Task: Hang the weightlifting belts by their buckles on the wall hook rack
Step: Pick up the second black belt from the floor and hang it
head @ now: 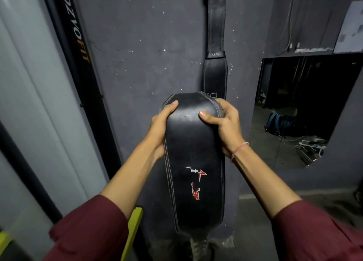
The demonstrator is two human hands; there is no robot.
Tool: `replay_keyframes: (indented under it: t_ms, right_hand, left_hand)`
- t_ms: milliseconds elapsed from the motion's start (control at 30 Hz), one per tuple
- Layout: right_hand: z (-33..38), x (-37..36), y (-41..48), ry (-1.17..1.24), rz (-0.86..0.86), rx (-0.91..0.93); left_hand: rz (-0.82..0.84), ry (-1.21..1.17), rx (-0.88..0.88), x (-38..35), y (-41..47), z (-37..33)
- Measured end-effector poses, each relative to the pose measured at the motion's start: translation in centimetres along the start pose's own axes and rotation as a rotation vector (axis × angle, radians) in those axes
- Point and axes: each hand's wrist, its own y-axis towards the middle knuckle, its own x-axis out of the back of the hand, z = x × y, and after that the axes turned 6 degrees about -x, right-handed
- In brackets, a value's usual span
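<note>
Left hand and right hand both grip the black leather belt at its upper bend, fingers curled round the edges; the rest droops floorward. Buckle hidden. I'd call it mid-carry: next find the buckle, then lift. Beyond, a second belt hangs on the wall; hooks out of view.

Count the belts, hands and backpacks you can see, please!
Black leather weightlifting belts: 2 (held belt, hanging belt)
Bare hands: 2 (left hand, right hand)
Blue fabric backpack: 1
Total: 5
</note>
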Motion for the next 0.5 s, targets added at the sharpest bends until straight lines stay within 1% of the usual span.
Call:
replay_keyframes:
  t_ms: [67, 133, 167, 233, 300, 400, 500]
  right_hand:
    - [-0.1, -0.1, -0.2, -0.019, 0.016, 0.023]
    - [-0.2, 0.1, -0.3, -0.035, 0.029, 0.030]
    - [-0.2, 0.4, -0.3, -0.047, 0.037, 0.027]
    - [-0.2, 1.5, -0.2, -0.081, 0.058, 0.009]
    - [-0.4, 2.9, -0.5, -0.112, 0.080, -0.044]
    - [-3.0, 4.7, -3.0, -0.048, 0.048, -0.143]
    - [-5.3, 4.9, -5.9, -0.001, 0.011, -0.225]
  left_hand:
    - [0.114, -0.030, 0.110, 0.6, 0.5, -1.7]
    - [0.132, -0.050, 0.124, 0.5, 1.2, -2.7]
    - [0.111, -0.057, 0.099, 0.2, 1.4, -2.7]
    - [0.043, -0.049, -0.048, -0.7, 1.8, -2.0]
    - [0.016, -0.013, -0.183, -1.5, 1.7, -0.8]
    - [0.054, 0.000, -0.270, -2.2, 1.4, 0.5]
    - [0.076, 0.024, -0.333, -2.1, 1.1, 1.7]
